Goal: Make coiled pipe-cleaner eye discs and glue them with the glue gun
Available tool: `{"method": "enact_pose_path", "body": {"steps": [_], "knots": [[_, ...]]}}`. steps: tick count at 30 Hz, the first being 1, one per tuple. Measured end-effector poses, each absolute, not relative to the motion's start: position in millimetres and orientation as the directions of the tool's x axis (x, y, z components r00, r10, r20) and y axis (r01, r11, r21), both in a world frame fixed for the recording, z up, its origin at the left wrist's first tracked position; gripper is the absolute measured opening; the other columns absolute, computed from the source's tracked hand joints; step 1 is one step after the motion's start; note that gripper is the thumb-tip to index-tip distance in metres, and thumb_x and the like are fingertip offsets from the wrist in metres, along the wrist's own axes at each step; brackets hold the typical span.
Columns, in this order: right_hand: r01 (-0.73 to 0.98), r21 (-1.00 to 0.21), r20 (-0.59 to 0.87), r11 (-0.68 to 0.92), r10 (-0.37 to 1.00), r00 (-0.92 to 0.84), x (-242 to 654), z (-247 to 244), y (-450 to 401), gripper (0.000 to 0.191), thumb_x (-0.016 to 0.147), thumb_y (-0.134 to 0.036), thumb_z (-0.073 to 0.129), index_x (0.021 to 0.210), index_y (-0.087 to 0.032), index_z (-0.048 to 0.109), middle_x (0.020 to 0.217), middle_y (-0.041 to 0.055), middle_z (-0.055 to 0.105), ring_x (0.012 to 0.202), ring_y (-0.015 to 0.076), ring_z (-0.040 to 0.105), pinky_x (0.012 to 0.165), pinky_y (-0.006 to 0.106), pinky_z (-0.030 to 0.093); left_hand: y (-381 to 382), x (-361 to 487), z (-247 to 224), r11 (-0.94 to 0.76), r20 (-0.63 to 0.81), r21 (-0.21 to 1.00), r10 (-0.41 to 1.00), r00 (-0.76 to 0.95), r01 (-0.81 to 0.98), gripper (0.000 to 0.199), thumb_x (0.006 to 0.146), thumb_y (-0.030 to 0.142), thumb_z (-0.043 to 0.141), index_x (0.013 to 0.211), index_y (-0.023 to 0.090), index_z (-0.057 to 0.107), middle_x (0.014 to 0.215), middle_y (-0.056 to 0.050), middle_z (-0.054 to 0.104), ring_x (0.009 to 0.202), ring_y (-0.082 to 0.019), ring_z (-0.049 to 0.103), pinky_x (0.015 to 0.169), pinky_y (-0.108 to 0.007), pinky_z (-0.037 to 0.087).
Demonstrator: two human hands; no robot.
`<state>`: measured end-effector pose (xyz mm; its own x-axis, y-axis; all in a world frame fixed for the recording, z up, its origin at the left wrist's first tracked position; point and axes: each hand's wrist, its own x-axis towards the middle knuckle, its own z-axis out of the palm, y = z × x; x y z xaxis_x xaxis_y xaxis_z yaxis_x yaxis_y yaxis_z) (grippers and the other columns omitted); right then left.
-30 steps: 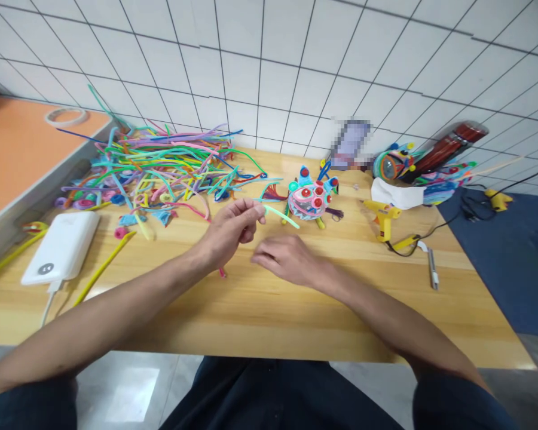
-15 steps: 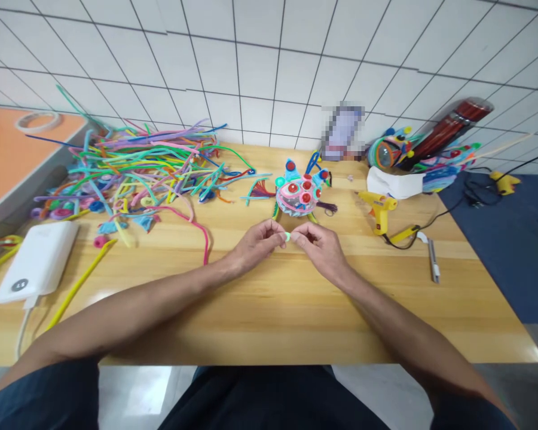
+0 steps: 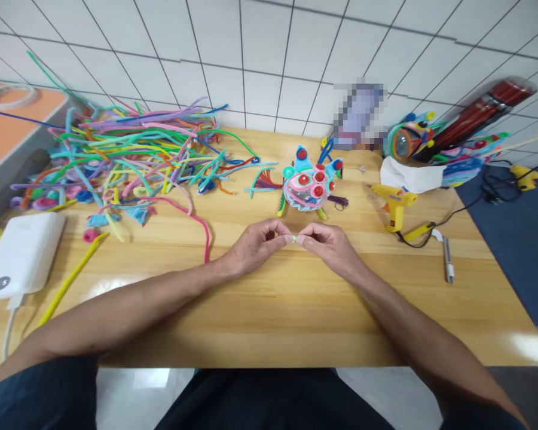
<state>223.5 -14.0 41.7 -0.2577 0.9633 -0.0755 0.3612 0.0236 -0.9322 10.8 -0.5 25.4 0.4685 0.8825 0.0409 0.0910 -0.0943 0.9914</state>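
Fingertips meet at the middle of the table, where my left hand and my right hand both pinch a small pale green piece. Most of it is hidden by the fingers; it looks like a bit of pipe cleaner. Just behind my hands stands a colourful handmade creature with red round eyes, blue knobs on top and short yellow-green legs. A red tassel sticks out at its left side and a dark one at its right.
At the left lie a big heap of pipe cleaners and a white power bank with a cable. To the right are a yellow glue gun, a utility knife, white paper and a dark red cylinder leaning by the tiled wall.
The camera view has shifted slightly. Less of the pale green piece shows between my fingertips, which are still pinched together on it.
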Motion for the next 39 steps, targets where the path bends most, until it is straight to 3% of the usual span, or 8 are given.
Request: {"method": "enact_pose_path", "body": {"steps": [3,7,13,16,21,25,32,39], "knots": [[0.291,-0.955,-0.135,-0.06,0.96,-0.247,221.8,38.7,-14.8,0.026,0.083,-0.044,0.071,0.076,-0.02,0.068,0.065,-0.0041,0.055,0.059,0.0109,0.043,0.058,0.027,0.034,-0.6,12.6,23.7,0.016,-0.008,1.0,0.895,0.447,-0.014,0.027,0.088,0.042,0.071,0.085,0.015,0.067,0.076,0.001,0.06,0.068,-0.011,0.048,0.065,-0.024,0.038],[0.234,-0.969,-0.133,-0.078,0.965,-0.226,217.5,33.1,-17.4,0.026,0.083,-0.045,0.074,0.078,-0.02,0.07,0.067,-0.003,0.057,0.061,0.0113,0.044,0.058,0.027,0.034,-2.6,15.1,22.4,0.169,-0.124,0.982,0.906,0.403,-0.078,0.032,0.084,0.047,0.077,0.085,0.016,0.066,0.071,0.003,0.056,0.063,-0.009,0.045,0.06,-0.023,0.036],[0.214,-0.974,-0.11,-0.068,0.976,-0.187,218.3,34.0,-18.1,0.028,0.081,-0.047,0.074,0.078,-0.019,0.071,0.064,-0.0037,0.055,0.058,0.0107,0.041,0.056,0.027,0.034,2.8,12.2,23.4,0.214,-0.174,0.976,0.875,0.452,-0.039,0.042,0.083,0.056,0.076,0.093,0.016,0.068,0.064,0.006,0.048,0.057,-0.008,0.037,0.056,-0.023,0.032],[0.245,-0.967,-0.115,-0.067,0.975,-0.188,220.8,38.9,-17.4,0.027,0.081,-0.045,0.074,0.075,-0.019,0.069,0.062,-0.0038,0.054,0.057,0.0102,0.04,0.055,0.027,0.032,9.0,8.1,27.0,0.129,-0.123,0.991,0.862,0.492,0.022,0.039,0.089,0.053,0.068,0.096,0.015,0.069,0.068,0.004,0.052,0.061,-0.009,0.04,0.058,-0.023,0.034],[0.308,-0.951,-0.108,-0.026,0.962,-0.251,221.8,41.0,-18.1,0.026,0.082,-0.043,0.071,0.072,-0.019,0.066,0.06,-0.0044,0.051,0.055,0.0097,0.039,0.054,0.026,0.031,11.3,5.1,31.5,-0.153,0.061,0.981,0.829,0.557,0.121,0.026,0.091,0.041,0.068,0.095,0.015,0.071,0.074,0.002,0.056,0.066,-0.01,0.044,0.061,-0.024,0.035],[0.326,-0.945,-0.086,0.009,0.957,-0.276,221.2,37.0,-19.6,0.025,0.083,-0.042,0.07,0.075,-0.019,0.067,0.061,-0.0041,0.053,0.056,0.0097,0.041,0.054,0.026,0.032,7.8,4.9,29.0,-0.222,0.082,0.96,0.808,0.583,0.173,0.021,0.094,0.035,0.064,0.088,0.015,0.07,0.076,0.001,0.06,0.066,-0.01,0.046,0.061,-0.024,0.036],[0.216,-0.976,-0.062,-0.011,0.971,-0.233,215.8,29.3,-21.2,0.026,0.081,-0.044,0.075,0.08,-0.019,0.069,0.068,-0.0022,0.062,0.058,0.0105,0.049,0.055,0.025,0.039,3.9,9.0,23.9,-0.095,0.058,0.994,0.878,0.475,0.053,0.025,0.091,0.04,0.068,0.087,0.015,0.067,0.079,0.0,0.065,0.073,-0.012,0.054,0.069,-0.025,0.042],[0.178,-0.984,-0.028,0.003,0.985,-0.173,210.9,26.0,-24.2,0.023,0.082,-0.041,0.075,0.08,-0.019,0.072,0.067,-0.0014,0.064,0.06,0.0117,0.052,0.058,0.026,0.042,-2.1,15.3,22.1,0.162,-0.111,0.982,0.91,0.4,-0.095,0.038,0.083,0.052,0.077,0.083,0.016,0.065,0.072,0.002,0.061,0.058,-0.007,0.042,0.057,-0.023,0.037]]}}
